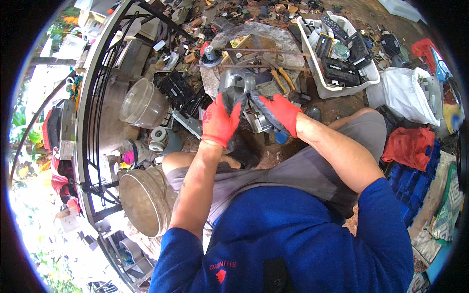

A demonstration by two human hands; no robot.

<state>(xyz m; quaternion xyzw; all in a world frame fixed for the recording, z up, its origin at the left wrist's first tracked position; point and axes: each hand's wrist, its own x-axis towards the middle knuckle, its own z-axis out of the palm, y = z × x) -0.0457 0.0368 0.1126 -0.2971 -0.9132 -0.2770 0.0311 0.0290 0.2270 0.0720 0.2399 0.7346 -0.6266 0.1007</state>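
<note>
Both my hands wear red gloves with dark grey fingers and palms, and they meet in front of me. A shiny grey rounded housing (pixel 236 79) is between them; its exact kind I cannot make out. My left hand (pixel 222 115) is closed on its near left side. My right hand (pixel 279 110) grips its near right side, fingers bent and partly hiding it. Just beyond my right hand lie pliers (pixel 283 80) with yellow-orange handles. Beneath the hands are pale metal parts (pixel 259 119), partly covered. A dark round part with a metal cylinder (pixel 210 55) stands farther left.
At the far right, a white bin (pixel 312 73) holds black devices and a remote control (pixel 335 27). Left are a clear plastic tub (pixel 139 105), a beige bucket (pixel 134 202) and a black metal rack (pixel 88 146). Scrap parts cover the ground beyond. A white bag (pixel 405 93) lies right.
</note>
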